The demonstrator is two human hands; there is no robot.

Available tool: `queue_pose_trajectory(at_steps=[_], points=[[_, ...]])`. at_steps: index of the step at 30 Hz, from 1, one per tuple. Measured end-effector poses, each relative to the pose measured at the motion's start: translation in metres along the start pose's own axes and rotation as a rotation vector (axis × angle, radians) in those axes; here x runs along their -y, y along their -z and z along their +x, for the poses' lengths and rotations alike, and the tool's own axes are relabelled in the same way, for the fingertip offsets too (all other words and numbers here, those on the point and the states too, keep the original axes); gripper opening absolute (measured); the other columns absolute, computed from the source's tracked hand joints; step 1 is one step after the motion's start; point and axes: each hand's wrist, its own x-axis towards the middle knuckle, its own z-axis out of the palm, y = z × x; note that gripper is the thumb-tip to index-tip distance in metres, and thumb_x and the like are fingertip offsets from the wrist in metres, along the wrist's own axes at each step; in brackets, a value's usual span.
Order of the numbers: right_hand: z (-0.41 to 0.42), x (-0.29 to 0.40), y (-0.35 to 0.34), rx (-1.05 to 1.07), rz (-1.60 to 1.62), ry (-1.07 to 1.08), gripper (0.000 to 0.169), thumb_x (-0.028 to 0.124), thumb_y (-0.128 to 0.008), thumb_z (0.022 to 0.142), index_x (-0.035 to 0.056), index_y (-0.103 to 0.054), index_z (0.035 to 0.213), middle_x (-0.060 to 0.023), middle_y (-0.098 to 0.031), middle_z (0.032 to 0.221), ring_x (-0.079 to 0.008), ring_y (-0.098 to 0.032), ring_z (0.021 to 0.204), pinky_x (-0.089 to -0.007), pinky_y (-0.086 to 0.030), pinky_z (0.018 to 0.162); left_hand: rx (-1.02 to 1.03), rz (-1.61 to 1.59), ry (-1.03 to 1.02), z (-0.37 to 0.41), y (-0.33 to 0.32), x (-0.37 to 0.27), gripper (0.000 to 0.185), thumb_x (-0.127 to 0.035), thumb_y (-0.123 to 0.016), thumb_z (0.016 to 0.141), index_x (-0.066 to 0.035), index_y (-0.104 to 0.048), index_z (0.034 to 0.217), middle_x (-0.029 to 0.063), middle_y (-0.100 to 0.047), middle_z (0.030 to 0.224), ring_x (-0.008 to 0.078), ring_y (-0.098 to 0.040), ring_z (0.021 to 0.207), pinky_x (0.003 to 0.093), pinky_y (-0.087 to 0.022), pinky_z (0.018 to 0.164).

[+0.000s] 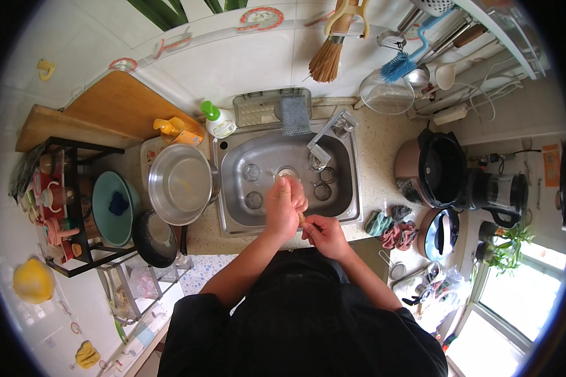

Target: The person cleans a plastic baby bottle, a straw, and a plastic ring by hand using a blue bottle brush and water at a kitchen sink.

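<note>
Over the near half of the stainless steel sink (236, 207), my left hand (285, 207) is raised with its fingers curled. My right hand (323, 234) sits just right of it at the sink's near rim, thumb and fingertips pinched together. A small tan piece (302, 218) shows between the two hands; what it is cannot be made out. Several drinking glasses stand in the basin, one of them a glass (251, 172) at the left. The faucet (328, 132) reaches over the basin from the back right. A grey mesh cloth (295, 115) hangs at the back rim.
Left of the sink are a steel pot (181, 184), a frying pan (154, 238) and a teal basin (115, 207). Soap bottle (219, 121) stands behind. On the right are an open cooker (441, 169), cloths (398, 235) and a lidded pot (437, 234). A whisk brush (327, 59) hangs above.
</note>
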Motion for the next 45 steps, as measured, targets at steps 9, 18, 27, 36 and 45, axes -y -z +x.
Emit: queue_pose_trajectory(at_steps=[9,18,27,36,45], points=[[0.033,0.057,0.044,-0.157,-0.041,0.323,0.028,0.008,-0.073,0.090,0.0024,-0.071,0.118,-0.0074,-0.059,0.095,-0.0154,-0.065,0.081,-0.0279,-0.052,0.072,0.284,1.012,-0.124,-0.002,0.021,-0.017,0.039,-0.032,-0.045,0.109,-0.001,-0.064,0.096,0.0041,-0.057,0.065,0.0133,-0.048,0.056,0.0279,-0.039,0.054],[0.044,0.062,0.019,-0.144,0.190,0.391,0.010,0.002,-0.071,0.092,-0.0003,-0.075,0.101,-0.0069,-0.061,0.096,-0.0117,-0.065,0.078,-0.0238,-0.052,0.069,0.321,1.145,-0.222,-0.006,0.015,-0.030,0.030,-0.028,-0.055,0.104,-0.003,-0.067,0.093,0.0179,-0.067,0.078,0.0381,-0.065,0.069,0.0400,-0.049,0.062],[0.049,0.076,0.044,-0.446,0.149,0.524,0.005,0.003,-0.069,0.094,-0.0015,-0.072,0.094,-0.0063,-0.063,0.102,-0.0114,-0.058,0.084,-0.0245,-0.047,0.071,0.334,1.192,-0.164,-0.006,0.015,-0.033,0.028,-0.026,-0.056,0.103,-0.004,-0.067,0.091,0.0188,-0.064,0.074,0.0374,-0.064,0.067,0.0404,-0.048,0.061],[0.045,0.099,0.108,-0.675,0.578,0.591,0.014,0.019,-0.050,0.107,0.0053,-0.053,0.108,-0.0119,-0.067,0.095,-0.0256,-0.068,0.090,-0.0389,-0.057,0.080,0.322,0.990,0.012,-0.005,0.041,-0.030,0.031,-0.031,-0.050,0.106,-0.006,-0.066,0.102,0.0059,-0.054,0.067,0.0191,-0.050,0.055,0.0321,-0.041,0.056],[0.032,0.030,0.037,-0.264,-0.270,0.385,0.013,0.010,-0.064,0.096,0.0021,-0.068,0.107,-0.0102,-0.067,0.091,-0.0168,-0.063,0.079,-0.0300,-0.051,0.072,0.028,-0.511,0.155,0.014,0.051,-0.038,0.023,-0.034,-0.044,0.109,-0.015,-0.056,0.105,-0.0036,-0.037,0.073,0.0084,-0.033,0.063,0.0243,-0.032,0.058]])
